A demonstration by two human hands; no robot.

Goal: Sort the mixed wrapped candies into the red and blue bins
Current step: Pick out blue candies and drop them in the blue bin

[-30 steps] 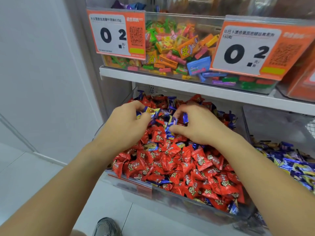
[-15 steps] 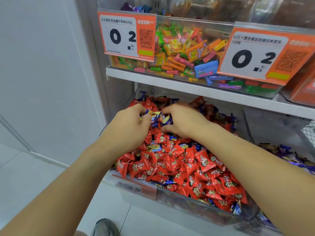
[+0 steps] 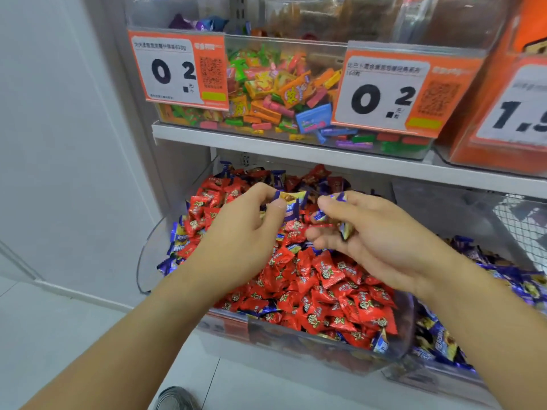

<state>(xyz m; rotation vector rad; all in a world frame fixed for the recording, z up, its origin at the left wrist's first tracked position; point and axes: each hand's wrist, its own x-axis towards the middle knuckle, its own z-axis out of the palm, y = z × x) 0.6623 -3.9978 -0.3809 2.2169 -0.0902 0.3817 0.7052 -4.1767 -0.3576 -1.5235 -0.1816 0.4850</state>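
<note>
Down low on the left, a grey shoe [image 3: 174, 399] on the pale floor. Next, left hand [image 3: 241, 232] raised over a clear bin [image 3: 296, 338], pinching blue candies [image 3: 288, 201] between thumb and fingers. Under both hands, red candies [image 3: 322, 279] heaped in that bin, with some blue ones mixed in at the left edge and the back. Then right hand [image 3: 376, 235], fingers curled round more blue wrapped sweets [image 3: 343, 229]. Further right, a second clear bin [image 3: 438, 377] full of blue candies. Up above, a white shelf [image 3: 296, 153] with a box of bright mixed sweets [image 3: 275, 93] and orange price tags [image 3: 177, 69].
</note>
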